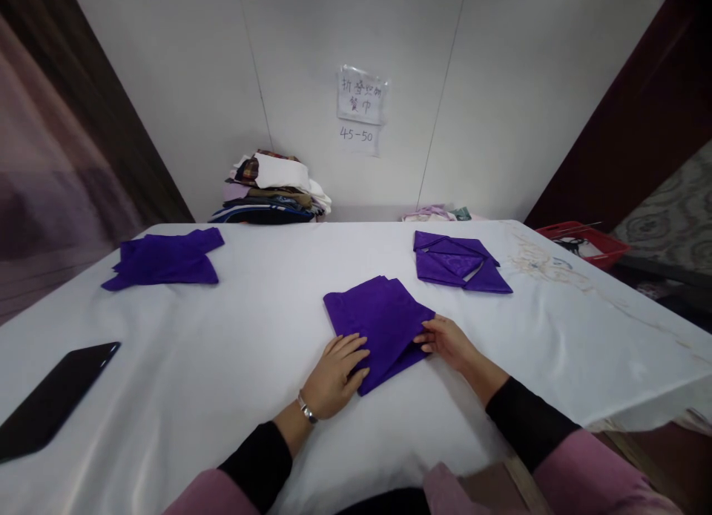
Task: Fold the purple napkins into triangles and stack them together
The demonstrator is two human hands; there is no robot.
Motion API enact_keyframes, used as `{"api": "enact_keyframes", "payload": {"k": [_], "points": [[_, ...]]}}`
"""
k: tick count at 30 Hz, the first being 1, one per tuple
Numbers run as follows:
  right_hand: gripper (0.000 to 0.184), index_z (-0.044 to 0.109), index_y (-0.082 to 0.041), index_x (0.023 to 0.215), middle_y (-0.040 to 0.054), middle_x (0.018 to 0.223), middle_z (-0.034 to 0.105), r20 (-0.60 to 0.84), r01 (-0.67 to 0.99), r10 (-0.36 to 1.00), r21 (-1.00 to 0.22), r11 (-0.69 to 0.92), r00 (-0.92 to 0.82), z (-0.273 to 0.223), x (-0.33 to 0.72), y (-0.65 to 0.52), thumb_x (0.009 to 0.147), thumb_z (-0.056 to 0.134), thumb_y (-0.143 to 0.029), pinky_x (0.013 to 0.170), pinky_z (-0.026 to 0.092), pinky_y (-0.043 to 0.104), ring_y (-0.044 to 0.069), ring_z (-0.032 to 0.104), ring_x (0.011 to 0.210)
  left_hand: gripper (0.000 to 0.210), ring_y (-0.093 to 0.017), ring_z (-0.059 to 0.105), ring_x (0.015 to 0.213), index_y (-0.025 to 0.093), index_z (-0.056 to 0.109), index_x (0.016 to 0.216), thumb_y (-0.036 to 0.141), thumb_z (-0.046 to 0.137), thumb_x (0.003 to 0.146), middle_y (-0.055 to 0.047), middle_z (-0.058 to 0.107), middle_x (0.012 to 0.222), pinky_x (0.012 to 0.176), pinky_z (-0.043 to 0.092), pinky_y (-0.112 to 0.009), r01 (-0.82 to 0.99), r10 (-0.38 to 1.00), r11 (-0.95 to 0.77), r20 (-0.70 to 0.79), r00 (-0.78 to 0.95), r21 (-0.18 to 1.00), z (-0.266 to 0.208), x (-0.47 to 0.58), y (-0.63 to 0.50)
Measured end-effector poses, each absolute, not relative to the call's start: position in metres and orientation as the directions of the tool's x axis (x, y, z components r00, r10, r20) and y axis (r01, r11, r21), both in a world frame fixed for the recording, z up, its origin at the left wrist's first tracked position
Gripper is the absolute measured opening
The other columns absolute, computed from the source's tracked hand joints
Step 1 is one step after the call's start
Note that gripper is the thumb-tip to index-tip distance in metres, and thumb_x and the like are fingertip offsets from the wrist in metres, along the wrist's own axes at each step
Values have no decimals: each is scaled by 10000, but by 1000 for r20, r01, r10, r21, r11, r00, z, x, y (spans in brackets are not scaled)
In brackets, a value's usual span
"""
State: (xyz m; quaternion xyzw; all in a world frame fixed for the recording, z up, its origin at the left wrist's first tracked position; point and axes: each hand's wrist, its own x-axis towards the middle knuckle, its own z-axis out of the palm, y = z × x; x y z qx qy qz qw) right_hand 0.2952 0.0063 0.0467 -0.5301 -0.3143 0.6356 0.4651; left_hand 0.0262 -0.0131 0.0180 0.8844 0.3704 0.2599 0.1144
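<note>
A purple cloth napkin (383, 318), folded in layers, lies in front of me on the white tablecloth. My left hand (334, 374), with a silver band at its wrist, rests on the lower left edge, its fingers stretched over the cloth. At the right corner my right hand (448, 340) pinches the napkin's layers between thumb and fingers, and a gap shows between the layers there. Farther off to the right sits a folded purple napkin (453, 261) with a tucked band. A loose heap of purple cloth (167, 259) is at the far left.
A dark tablet-like slab (55, 396) lies at the left edge. Behind the table are a pile of folded clothes (272, 188) and some pink cloth (431, 213). To the right stands a red basket (589, 244). Paper signs (361, 99) hang on the wall.
</note>
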Motion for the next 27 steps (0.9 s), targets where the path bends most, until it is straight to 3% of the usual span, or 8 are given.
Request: {"api": "enact_keyframes", "payload": {"k": [3, 8, 13, 18, 22, 27], "points": [[76, 516, -167, 789, 21, 649, 646, -367, -203, 929, -915, -350, 54, 45, 309, -7, 725, 557, -171, 386, 434, 175, 139, 641, 551, 301, -234, 434, 1230, 219, 568, 1135, 299, 466, 863, -79, 551, 1271, 1028, 327, -496, 597, 715, -699, 374, 591, 394, 18, 26, -14], [90, 495, -167, 775, 32, 687, 659, -500, -128, 864, -862, -490, 60, 30, 332, -23, 727, 570, -184, 312, 337, 156, 116, 609, 474, 296, -229, 425, 1238, 225, 573, 1127, 310, 474, 862, -69, 557, 1265, 1020, 345, -478, 574, 700, -714, 370, 611, 402, 17, 27, -13], [149, 483, -180, 797, 20, 673, 652, -500, -75, 861, -866, -495, 90, 31, 341, -19, 772, 589, -280, 304, 333, 159, 106, 589, 444, 281, -229, 439, 1227, 212, 600, 1091, 310, 487, 853, -70, 582, 1234, 1004, 372, -456, 591, 713, -699, 333, 617, 403, 16, 27, -12], [91, 476, -173, 728, -8, 601, 617, -477, 79, 871, -870, -487, 120, 36, 340, -13, 798, 526, -200, 287, 321, 158, 67, 512, 357, 274, -225, 485, 1180, 210, 616, 1068, 310, 498, 842, -66, 598, 1213, 978, 395, -441, 637, 740, -671, 298, 603, 379, 16, 27, -16], [82, 484, -173, 715, -27, 567, 594, -428, 245, 895, -860, -447, 130, 35, 339, -9, 796, 491, -173, 277, 310, 165, 64, 491, 331, 286, -220, 545, 1092, 206, 625, 1047, 358, 488, 848, -72, 627, 1159, 931, 430, -426, 685, 780, -626, 321, 537, 374, 18, 28, -15], [93, 479, -181, 710, -46, 538, 572, -411, 291, 905, -857, -425, 112, 32, 342, -8, 786, 505, -227, 285, 303, 170, 60, 467, 319, 294, -214, 547, 1070, 190, 627, 1033, 354, 451, 863, -82, 614, 1174, 934, 429, -403, 739, 833, -530, 416, 364, 415, 25, 20, 25]]}}
